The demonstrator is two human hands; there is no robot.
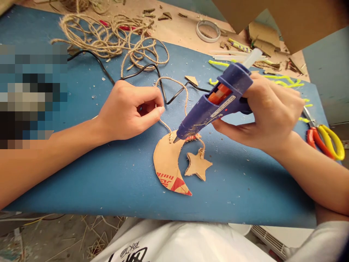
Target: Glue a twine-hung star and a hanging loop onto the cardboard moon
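A crescent moon cut from cardboard (165,158), printed red near its lower tip, lies flat on the blue mat. Thin twine (165,125) runs from a blob of glue near the moon's top up to my left hand (133,109), whose thumb and forefinger pinch it. My right hand (268,109) grips a blue hot glue gun (211,100), a clear glue stick (253,57) jutting from its back. Its nozzle points down at the moon's upper part; whether it touches I cannot tell. Beside the moon, a small cardboard star (198,166) hangs on a short twine.
Loose coils of twine (109,36) lie at the back left, with a black cord (152,67) across the mat. A tape roll (208,31), cardboard scraps (263,36) and yellow-green strips (286,80) are behind. Scissors (325,138) with red and yellow handles lie at right.
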